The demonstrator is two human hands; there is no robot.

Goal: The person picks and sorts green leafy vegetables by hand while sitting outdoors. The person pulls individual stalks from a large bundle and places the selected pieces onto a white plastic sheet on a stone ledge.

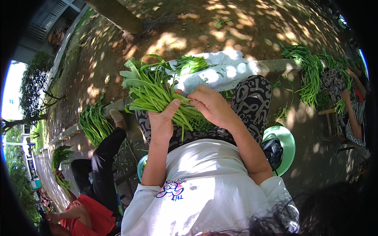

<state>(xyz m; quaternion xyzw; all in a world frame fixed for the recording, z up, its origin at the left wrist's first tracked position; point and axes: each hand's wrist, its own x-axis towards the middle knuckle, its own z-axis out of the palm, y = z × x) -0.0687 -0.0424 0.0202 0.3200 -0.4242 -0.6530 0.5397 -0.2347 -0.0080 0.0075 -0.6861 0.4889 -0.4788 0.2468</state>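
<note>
My left hand (163, 118) is wrapped round a thick bunch of water spinach (149, 89), its leaves fanning up and left and its pale stems pointing down and right. Close beside it, my right hand (214, 106) has its thumb and fingers pinched together at a stem by the left thumb. The exact grip of the right fingertips is partly hidden. Below the hands, between my knees, lie loose green leaves and trimmings (202, 125). Ahead, a smaller pile of greens (191, 65) rests on a white cloth-like sheet (232, 70) over a low ledge.
A pale green basin (290, 147) with a black bag (273, 153) stands by my right hip. Cut greens (95, 124) are heaped at left, and more (305, 74) at right. A person in red (88, 214) and another in stripes (356, 122) hold greens. A tree trunk (118, 15) rises ahead.
</note>
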